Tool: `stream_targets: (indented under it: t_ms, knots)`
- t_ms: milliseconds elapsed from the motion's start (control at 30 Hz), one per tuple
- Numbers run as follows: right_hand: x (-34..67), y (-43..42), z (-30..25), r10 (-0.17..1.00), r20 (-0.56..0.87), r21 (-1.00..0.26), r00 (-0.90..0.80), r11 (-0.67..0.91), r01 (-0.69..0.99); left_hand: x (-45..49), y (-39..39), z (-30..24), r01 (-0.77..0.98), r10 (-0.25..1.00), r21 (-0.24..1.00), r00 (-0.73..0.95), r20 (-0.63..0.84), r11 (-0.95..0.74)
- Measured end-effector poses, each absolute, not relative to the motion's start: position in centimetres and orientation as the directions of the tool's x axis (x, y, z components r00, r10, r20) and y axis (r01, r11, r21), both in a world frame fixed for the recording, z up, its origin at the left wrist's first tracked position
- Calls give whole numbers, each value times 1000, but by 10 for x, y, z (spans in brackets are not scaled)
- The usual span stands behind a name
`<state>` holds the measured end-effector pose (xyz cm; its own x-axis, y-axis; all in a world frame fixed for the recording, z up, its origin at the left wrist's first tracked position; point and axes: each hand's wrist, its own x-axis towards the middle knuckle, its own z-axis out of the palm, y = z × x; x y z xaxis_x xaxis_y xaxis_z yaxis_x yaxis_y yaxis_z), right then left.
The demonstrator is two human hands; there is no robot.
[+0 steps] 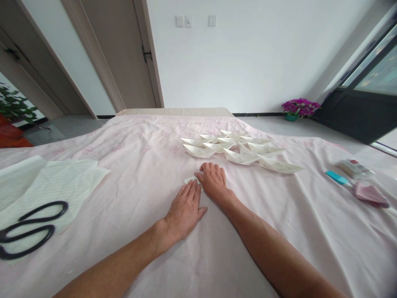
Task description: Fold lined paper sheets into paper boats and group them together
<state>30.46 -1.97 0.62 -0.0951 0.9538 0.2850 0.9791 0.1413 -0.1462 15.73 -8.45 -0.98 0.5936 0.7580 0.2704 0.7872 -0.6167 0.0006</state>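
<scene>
A small folded piece of paper [190, 179] lies on the pink bedspread, mostly covered by my hands. My left hand [185, 209] rests flat over its near part, fingers stretched out side by side and thumb apart. Against the paper's right side is my right hand [213, 181], its fingers curled and its thumb on the paper's edge. Just beyond my hands, several white folded paper boats [240, 156] stand in rows. How the paper is folded under my fingers is hidden.
Black-handled scissors [34, 231] lie on lined paper sheets [66, 176] at the left. On the right are a packaged block [354, 167], a blue item [336, 177] and a pink cloth-like item [370, 193]. Purple flowers [299, 107] stand on the floor by the wall.
</scene>
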Motion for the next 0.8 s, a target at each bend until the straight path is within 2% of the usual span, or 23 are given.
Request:
stream_targets:
  t_ms: [233,667,800]
  knots:
    - [304,-18,9,964,246,-128,-99,133,983,160,-96,-9,782,742,-61,611,277,-621]
    - [305,-17,9,956,264,-123,-124,161,979,149,-67,2,840,823,34,522,226,-542]
    - [308,-18,10,936,285,-127,-205,249,960,143,-62,2,815,794,28,555,247,-578]
